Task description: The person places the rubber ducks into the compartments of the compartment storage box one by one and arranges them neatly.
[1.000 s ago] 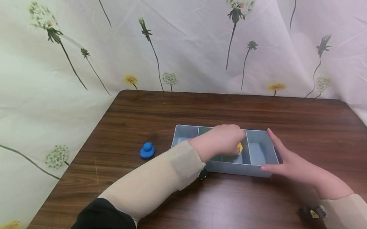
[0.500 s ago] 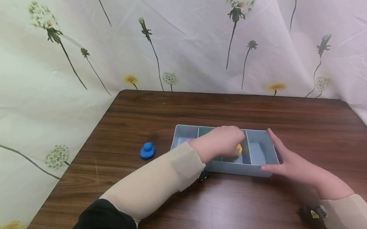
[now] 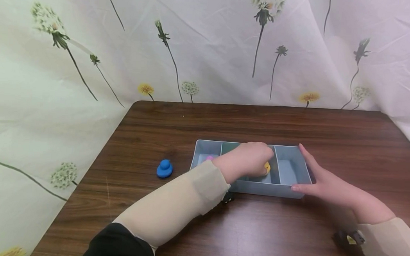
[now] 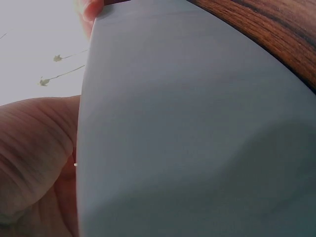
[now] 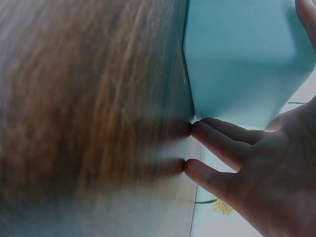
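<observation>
A pale blue divided box (image 3: 264, 189) lies lengthwise on the table. My left hand (image 3: 250, 160) reaches into the compartment left of the rightmost one, its curled fingers around a small yellow toy duck (image 3: 267, 168). Only the duck's edge, with a dark eye spot, shows beside the knuckles; the fingertips are hidden. In the left wrist view, the box's wall (image 4: 187, 108) fills most of the frame. My right hand (image 3: 323, 182) grips the box's right end, thumb on the front wall and straight fingers at the back corner. A pink thing (image 3: 209, 158) sits in the leftmost compartment, partly covered by my left arm.
A small blue toy duck (image 3: 165, 169) stands on the dark wooden table (image 3: 255, 233) to the left of the box. Behind the table hangs a white cloth (image 3: 213, 46) printed with dandelions. My left forearm (image 3: 172, 204) crosses over the box's front edge.
My left hand has sunk slightly lower within the compartment, and the pink thing at the left has come into view from behind the arm. My right hand and the box have stayed put.
</observation>
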Tool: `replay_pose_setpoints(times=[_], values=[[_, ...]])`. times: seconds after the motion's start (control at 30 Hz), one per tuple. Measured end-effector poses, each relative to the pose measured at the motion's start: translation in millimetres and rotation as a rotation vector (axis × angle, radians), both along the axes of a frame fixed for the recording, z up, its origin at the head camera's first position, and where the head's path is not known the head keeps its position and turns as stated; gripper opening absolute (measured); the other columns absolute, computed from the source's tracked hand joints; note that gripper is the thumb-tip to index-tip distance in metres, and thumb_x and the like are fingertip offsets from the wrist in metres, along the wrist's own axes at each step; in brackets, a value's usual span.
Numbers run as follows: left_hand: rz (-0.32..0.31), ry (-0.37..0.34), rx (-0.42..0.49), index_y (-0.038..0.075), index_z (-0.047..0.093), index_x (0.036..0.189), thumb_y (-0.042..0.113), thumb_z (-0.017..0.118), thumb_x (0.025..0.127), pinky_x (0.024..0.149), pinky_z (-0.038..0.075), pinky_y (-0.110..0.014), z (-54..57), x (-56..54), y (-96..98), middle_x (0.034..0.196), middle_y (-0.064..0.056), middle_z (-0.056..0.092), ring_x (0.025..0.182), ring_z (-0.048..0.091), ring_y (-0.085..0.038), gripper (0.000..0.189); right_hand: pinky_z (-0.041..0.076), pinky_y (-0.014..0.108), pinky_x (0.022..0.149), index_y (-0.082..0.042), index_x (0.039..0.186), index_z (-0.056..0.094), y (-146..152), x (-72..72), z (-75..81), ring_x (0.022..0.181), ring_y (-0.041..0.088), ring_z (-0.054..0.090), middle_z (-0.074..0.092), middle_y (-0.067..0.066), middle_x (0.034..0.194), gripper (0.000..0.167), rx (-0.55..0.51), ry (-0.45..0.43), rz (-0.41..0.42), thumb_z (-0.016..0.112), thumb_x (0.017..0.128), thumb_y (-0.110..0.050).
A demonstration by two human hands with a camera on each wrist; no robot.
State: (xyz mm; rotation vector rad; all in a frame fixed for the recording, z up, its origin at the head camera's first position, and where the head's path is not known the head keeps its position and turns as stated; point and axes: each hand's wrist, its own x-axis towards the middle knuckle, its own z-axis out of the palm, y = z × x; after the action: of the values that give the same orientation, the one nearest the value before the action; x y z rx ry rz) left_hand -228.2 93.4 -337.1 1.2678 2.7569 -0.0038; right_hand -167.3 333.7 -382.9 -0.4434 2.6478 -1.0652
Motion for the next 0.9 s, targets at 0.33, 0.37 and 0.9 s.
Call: replay_pose_setpoints(times=[0.33, 0.37, 0.9], values=[[-0.014, 0.053, -0.024, 0.015, 0.064, 0.089, 0.017, 0.064, 0.089, 0.06, 0.041, -0.028, -1.9, 1.7, 0.3, 0.081, 0.003, 0.055, 0.071, 0.047, -0.013, 0.003, 0.028, 0.067, 0.101, -0.035, 0.156, -0.015, -0.3, 0.3, -1.1, 0.136, 0.05, 0.025, 0.009, 0.031, 0.156, 0.112, 0.002, 0.017, 0.01, 0.075, 0.088, -0.036], [-0.015, 0.061, -0.026, 0.015, 0.064, 0.088, 0.017, 0.064, 0.089, 0.06, 0.041, -0.029, -2.0, 2.0, 0.5, 0.081, 0.003, 0.055, 0.071, 0.047, -0.013, 0.003, 0.028, 0.067, 0.101, -0.034, 0.156, -0.015, -0.2, 0.2, -1.3, 0.135, 0.05, 0.025, 0.009, 0.031, 0.156, 0.112, -0.001, 0.019, 0.013, 0.075, 0.088, -0.035], [-0.012, 0.096, -0.062, 0.015, 0.069, 0.1, 0.016, 0.062, 0.091, 0.061, 0.045, -0.03, -4.0, 4.6, 1.0, 0.084, 0.003, 0.057, 0.075, 0.051, -0.014, 0.011, 0.025, 0.067, 0.102, -0.038, 0.155, -0.013, 0.8, -1.2, -4.2, 0.136, 0.048, 0.024, 0.009, 0.029, 0.157, 0.112, -0.01, 0.038, 0.008, 0.075, 0.087, -0.038]])
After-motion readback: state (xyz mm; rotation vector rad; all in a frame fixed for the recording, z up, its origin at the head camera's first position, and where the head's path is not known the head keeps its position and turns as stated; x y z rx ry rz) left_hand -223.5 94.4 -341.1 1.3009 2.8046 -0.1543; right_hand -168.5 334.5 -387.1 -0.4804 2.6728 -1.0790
